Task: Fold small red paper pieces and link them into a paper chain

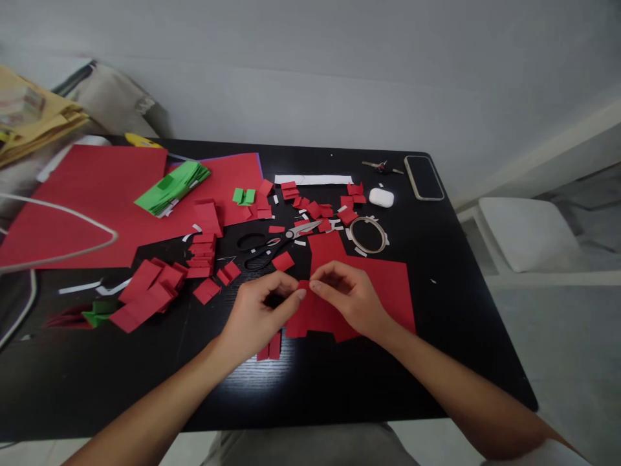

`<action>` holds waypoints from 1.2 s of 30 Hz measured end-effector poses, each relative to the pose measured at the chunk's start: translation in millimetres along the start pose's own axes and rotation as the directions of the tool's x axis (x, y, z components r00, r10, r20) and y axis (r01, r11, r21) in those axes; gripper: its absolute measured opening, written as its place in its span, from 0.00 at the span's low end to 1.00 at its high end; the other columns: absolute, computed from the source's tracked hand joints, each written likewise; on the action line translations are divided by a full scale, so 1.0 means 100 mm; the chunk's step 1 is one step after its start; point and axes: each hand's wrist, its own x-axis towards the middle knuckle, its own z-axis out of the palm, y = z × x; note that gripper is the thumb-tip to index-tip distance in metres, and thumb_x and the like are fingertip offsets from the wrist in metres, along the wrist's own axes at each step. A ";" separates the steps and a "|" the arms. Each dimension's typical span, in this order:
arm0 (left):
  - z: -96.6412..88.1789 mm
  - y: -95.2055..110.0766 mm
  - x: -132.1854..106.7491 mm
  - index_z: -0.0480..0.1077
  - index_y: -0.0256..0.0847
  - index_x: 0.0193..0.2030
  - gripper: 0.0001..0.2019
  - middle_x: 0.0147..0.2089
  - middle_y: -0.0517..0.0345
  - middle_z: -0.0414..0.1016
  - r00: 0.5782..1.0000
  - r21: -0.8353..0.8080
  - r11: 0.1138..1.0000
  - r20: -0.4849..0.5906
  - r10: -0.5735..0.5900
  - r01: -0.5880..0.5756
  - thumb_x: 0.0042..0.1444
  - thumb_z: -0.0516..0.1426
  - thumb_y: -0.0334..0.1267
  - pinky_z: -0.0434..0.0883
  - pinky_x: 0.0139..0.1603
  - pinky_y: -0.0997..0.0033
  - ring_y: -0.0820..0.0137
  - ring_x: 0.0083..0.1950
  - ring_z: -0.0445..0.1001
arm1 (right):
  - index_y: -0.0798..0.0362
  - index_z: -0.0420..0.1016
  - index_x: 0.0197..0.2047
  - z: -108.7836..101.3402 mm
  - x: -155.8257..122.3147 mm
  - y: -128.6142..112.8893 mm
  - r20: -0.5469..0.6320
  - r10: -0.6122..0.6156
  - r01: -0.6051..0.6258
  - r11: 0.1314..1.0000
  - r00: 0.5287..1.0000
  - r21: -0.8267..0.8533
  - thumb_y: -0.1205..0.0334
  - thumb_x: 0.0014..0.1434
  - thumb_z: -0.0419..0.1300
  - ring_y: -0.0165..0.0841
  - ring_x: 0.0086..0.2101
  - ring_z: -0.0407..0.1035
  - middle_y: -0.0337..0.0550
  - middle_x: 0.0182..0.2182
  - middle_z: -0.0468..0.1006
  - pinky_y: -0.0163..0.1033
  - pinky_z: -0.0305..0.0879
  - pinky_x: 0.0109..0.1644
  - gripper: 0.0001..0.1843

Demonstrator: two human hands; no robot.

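Red paper piece (304, 284): one | left hand (262, 312), right hand (352, 298): both pinching it | scissors (290, 234): one | phone (424, 178): one

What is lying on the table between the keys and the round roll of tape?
In the head view, a small white case lies between the keys and the roll of tape, touching neither.

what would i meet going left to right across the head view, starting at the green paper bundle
Bright green folded paper bundle → left hand → small red paper piece → right hand → dark-screened rectangular phone with pale edges → white seat.
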 end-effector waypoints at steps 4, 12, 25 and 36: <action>0.00 -0.01 -0.02 0.77 0.40 0.37 0.04 0.31 0.60 0.80 0.989 0.103 0.987 -0.060 0.133 -0.126 0.62 0.63 0.36 0.74 0.35 0.75 0.73 0.32 0.77 | 0.51 0.80 0.36 -0.03 0.02 -0.01 0.044 0.065 -0.067 0.997 0.997 0.035 0.54 0.60 0.71 0.33 0.35 0.75 0.40 0.34 0.81 0.39 0.73 0.42 0.10; 0.02 -0.04 -0.06 0.75 0.42 0.44 0.06 0.38 0.60 0.82 0.970 0.101 0.975 -0.121 0.211 -0.199 0.61 0.66 0.35 0.77 0.37 0.77 0.73 0.37 0.81 | 0.49 0.81 0.38 -0.04 0.04 0.01 0.085 0.141 -0.156 0.967 0.986 0.203 0.54 0.58 0.74 0.30 0.36 0.76 0.38 0.34 0.81 0.38 0.74 0.45 0.11; 0.01 -0.04 -0.08 0.73 0.45 0.45 0.09 0.40 0.62 0.81 0.975 0.060 0.978 -0.088 0.206 -0.201 0.61 0.67 0.33 0.78 0.41 0.75 0.73 0.39 0.82 | 0.50 0.82 0.38 -0.07 0.05 0.00 0.159 0.176 -0.199 0.969 0.972 0.147 0.55 0.59 0.72 0.31 0.36 0.74 0.39 0.35 0.81 0.39 0.72 0.47 0.09; -0.09 0.02 0.00 0.74 0.42 0.41 0.03 0.39 0.57 0.79 0.983 0.172 0.968 0.024 0.182 -0.183 0.67 0.59 0.37 0.74 0.43 0.68 0.68 0.41 0.78 | 0.52 0.79 0.38 0.01 -0.01 -0.06 0.126 0.074 -0.074 0.997 0.989 -0.012 0.56 0.63 0.68 0.32 0.35 0.72 0.40 0.34 0.79 0.39 0.70 0.43 0.08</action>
